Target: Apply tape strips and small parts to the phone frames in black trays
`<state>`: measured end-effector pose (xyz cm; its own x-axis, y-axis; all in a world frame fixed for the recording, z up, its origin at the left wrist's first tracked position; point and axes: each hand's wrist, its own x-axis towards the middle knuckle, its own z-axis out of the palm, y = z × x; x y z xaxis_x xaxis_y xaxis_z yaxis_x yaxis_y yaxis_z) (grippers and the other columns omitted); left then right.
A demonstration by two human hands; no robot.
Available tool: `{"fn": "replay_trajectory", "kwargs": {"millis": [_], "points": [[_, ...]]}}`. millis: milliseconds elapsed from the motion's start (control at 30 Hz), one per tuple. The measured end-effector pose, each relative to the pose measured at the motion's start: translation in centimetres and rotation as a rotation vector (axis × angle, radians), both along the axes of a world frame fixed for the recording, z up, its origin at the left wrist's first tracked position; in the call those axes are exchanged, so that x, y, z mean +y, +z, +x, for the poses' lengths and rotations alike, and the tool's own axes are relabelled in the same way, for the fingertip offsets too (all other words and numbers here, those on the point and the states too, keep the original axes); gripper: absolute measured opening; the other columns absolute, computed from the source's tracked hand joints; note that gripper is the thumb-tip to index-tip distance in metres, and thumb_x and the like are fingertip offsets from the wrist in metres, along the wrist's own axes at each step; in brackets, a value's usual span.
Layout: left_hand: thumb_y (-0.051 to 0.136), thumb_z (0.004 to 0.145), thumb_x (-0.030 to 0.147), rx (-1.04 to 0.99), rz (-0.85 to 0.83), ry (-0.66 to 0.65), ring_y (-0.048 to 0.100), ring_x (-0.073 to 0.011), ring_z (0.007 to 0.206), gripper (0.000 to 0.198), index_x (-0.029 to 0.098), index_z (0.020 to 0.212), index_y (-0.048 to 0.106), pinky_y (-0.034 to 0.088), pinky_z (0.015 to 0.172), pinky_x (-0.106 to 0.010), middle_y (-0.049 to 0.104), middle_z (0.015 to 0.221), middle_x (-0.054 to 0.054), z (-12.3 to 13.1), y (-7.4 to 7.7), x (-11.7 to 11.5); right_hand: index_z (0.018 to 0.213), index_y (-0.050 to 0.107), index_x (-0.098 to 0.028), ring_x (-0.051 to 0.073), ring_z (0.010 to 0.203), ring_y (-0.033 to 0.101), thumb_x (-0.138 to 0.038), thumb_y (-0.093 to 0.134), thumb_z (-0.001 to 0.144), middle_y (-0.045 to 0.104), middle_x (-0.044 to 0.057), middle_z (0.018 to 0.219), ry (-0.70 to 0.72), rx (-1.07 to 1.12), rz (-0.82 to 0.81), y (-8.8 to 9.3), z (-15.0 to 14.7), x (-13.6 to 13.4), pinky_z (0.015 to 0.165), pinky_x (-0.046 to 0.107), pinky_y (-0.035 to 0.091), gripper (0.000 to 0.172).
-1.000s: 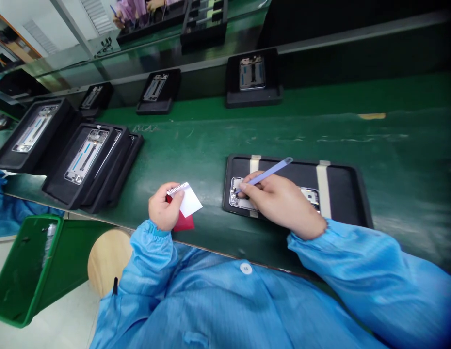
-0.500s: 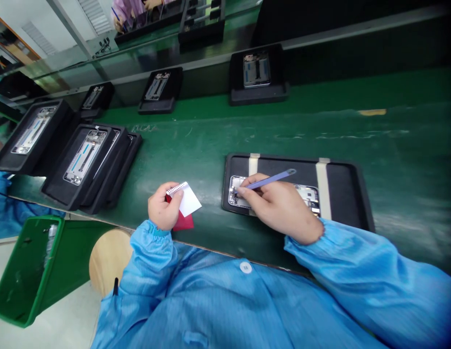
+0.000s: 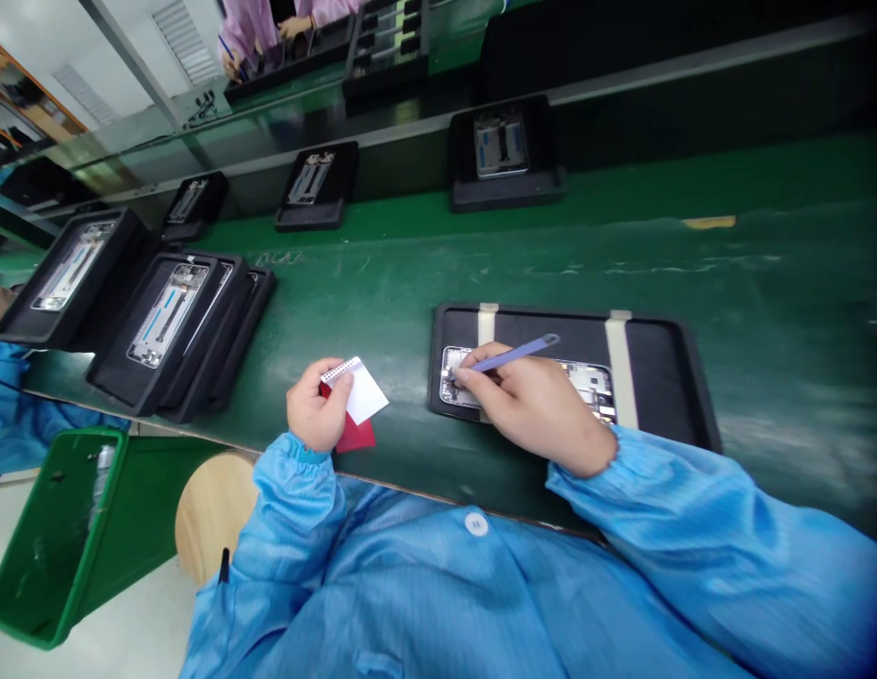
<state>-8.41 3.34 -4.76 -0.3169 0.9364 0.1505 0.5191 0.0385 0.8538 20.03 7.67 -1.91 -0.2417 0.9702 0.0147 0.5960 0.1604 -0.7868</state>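
My right hand (image 3: 527, 401) pinches a pair of purple-blue tweezers (image 3: 518, 353), whose tips reach the left end of an opened phone body (image 3: 589, 382). That phone lies in a black tray (image 3: 665, 377) banded by two strips of cream tape; my hand hides its middle and the tweezer tips. Away to the left, my left hand (image 3: 317, 405) is closed on a white sheet (image 3: 366, 391) with rows of small dark dots along its upper edge. A red sheet (image 3: 356, 436) sticks out beneath it from the same grip.
Stacked black trays with phone bodies (image 3: 166, 316) stand at the left. Several more trays (image 3: 507, 193) line the back of the green bench (image 3: 354, 292). A green bin (image 3: 63, 547) and a wooden stool (image 3: 208, 509) are below left. Co-workers' sleeves (image 3: 4, 415) show at left and far back.
The view has shifted slightly. My right hand and the tweezers stay at the phone's left end, with only a small change in angle. My left hand keeps its hold on the sheets.
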Motion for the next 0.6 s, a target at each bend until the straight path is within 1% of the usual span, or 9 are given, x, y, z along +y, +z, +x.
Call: {"fn": "replay_trajectory", "kwargs": {"millis": [100,167,233,300,367,467,533,567,600], "points": [[0.075,0.092,0.04,-0.005,0.006,-0.007,0.077,-0.0196,0.082,0.031,0.021,0.117,0.077,0.062,0.075,-0.028,0.082,0.099,-0.005,-0.6,-0.2,0.3,0.093,0.071,-0.023,0.021,0.069,0.067,-0.051,0.059,0.099,0.075,0.004,0.079,-0.059,0.075,-0.064,0.6,0.6,-0.3,0.068,0.033,0.049,0.031],[0.075,0.091,0.041,0.018,0.014,-0.011,0.077,-0.0196,0.08,0.035,0.022,0.12,0.075,0.061,0.072,-0.028,0.082,0.099,-0.005,-1.6,-0.2,1.3,0.096,0.071,-0.023,0.022,0.071,0.069,-0.057,0.059,0.1,0.075,0.005,0.08,-0.135,0.17,-0.082,1.5,2.4,-1.1,0.069,0.033,0.052,0.037],[0.075,0.091,0.042,0.1,0.002,-0.022,0.077,-0.0198,0.079,0.039,0.022,0.124,0.072,0.061,0.071,-0.029,0.082,0.098,-0.004,-2.8,0.1,3.4,0.095,0.073,-0.023,0.025,0.089,0.075,-0.06,0.059,0.101,0.079,0.009,0.099,-0.218,0.248,-0.005,2.3,5.3,-2.5,0.083,0.037,0.058,0.039],[0.072,0.092,0.042,0.217,-0.028,-0.047,0.078,-0.0209,0.082,0.043,0.024,0.131,0.069,0.062,0.075,-0.031,0.082,0.104,-0.005,-3.6,0.9,6.3,0.093,0.076,-0.024,0.031,0.111,0.074,-0.057,0.058,0.103,0.079,0.013,0.117,-0.277,0.24,0.111,2.5,8.9,-4.0,0.103,0.044,0.057,0.038],[0.072,0.091,0.04,0.312,-0.034,-0.075,0.079,-0.0241,0.094,0.047,0.024,0.134,0.066,0.064,0.086,-0.036,0.082,0.113,-0.009,-3.7,2.3,9.4,0.099,0.079,-0.027,0.034,0.118,0.073,-0.05,0.057,0.104,0.079,0.014,0.121,-0.32,0.136,0.204,1.6,12.3,-5.2,0.112,0.051,0.054,0.032],[0.075,0.084,0.036,0.388,0.045,-0.126,0.074,-0.0333,0.121,0.045,0.022,0.127,0.069,0.057,0.11,-0.05,0.078,0.124,-0.015,-2.2,5.2,13.0,0.113,0.079,-0.031,0.035,0.115,0.076,-0.034,0.056,0.101,0.079,0.013,0.122,-0.307,-0.039,0.381,-0.5,15.3,-7.0,0.108,0.055,0.058,0.027],[0.073,0.081,0.039,0.439,0.11,-0.191,0.067,-0.0394,0.133,0.04,0.022,0.118,0.072,0.048,0.121,-0.06,0.076,0.128,-0.017,-0.3,6.7,15.1,0.115,0.079,-0.029,0.031,0.11,0.078,-0.024,0.052,0.097,0.08,0.013,0.119,-0.262,-0.131,0.526,-1.8,15.4,-8.5,0.102,0.05,0.062,0.033],[0.072,0.08,0.041,0.463,0.137,-0.229,0.065,-0.0423,0.134,0.038,0.022,0.113,0.072,0.045,0.122,-0.065,0.076,0.126,-0.018,0.7,7.1,16.4,0.114,0.08,-0.028,0.029,0.106,0.078,-0.021,0.052,0.095,0.08,0.012,0.116,-0.251,-0.176,0.582,-2.4,15.0,-9.2,0.097,0.046,0.064,0.034],[0.07,0.079,0.047,0.544,0.136,-0.264,0.066,-0.0431,0.133,0.038,0.024,0.109,0.073,0.047,0.12,-0.066,0.077,0.123,-0.017,1.7,7.3,18.1,0.111,0.079,-0.027,0.026,0.103,0.078,-0.02,0.053,0.093,0.081,0.011,0.113,-0.251,-0.221,0.611,-3.0,14.4,-9.7,0.093,0.041,0.065,0.033]]}}
